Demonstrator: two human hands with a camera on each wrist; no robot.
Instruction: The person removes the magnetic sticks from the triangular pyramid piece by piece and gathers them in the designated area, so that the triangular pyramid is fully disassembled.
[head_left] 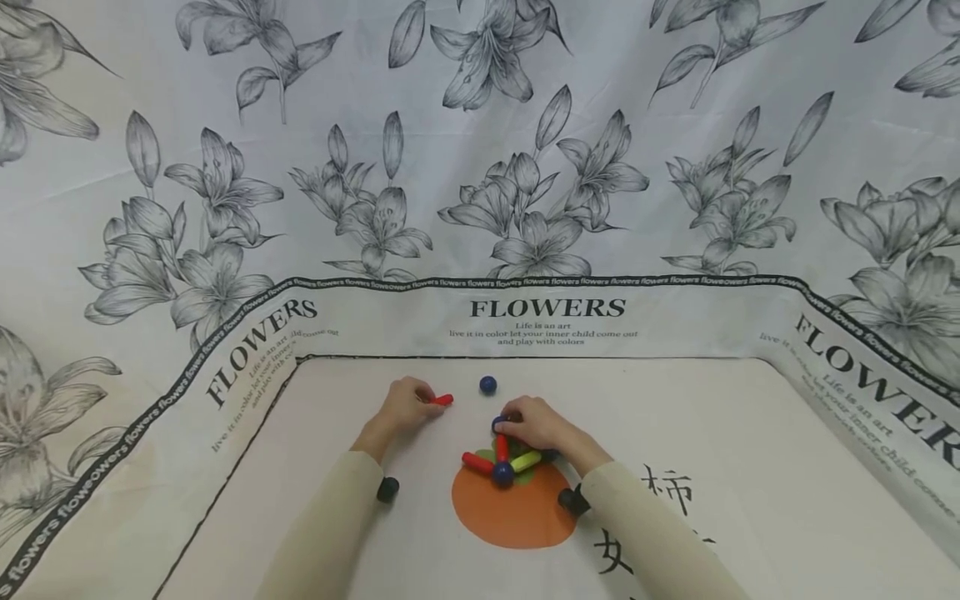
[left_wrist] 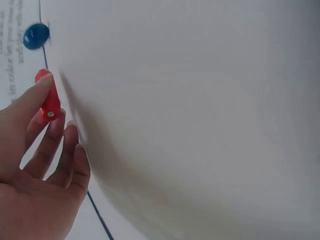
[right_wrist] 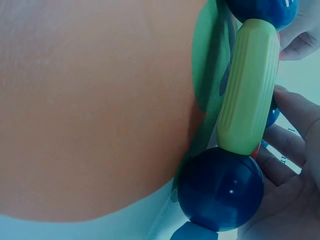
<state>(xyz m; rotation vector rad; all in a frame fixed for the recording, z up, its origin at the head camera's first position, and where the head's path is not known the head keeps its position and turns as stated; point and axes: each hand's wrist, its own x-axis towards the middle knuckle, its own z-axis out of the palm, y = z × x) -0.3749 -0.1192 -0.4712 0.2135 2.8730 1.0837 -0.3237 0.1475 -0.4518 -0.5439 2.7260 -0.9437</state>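
Our left hand pinches red rod, loose ball at its two o'clock. Right hand grips blue ball (partly hiding it) at assembly's twelve o'clock; orange print at six.

A gap lies between the red stick in the left hand and the right hand, with a loose blue ball at its far end and joined sticks and balls blocking its near side. Right of the right hand, the counter is open.
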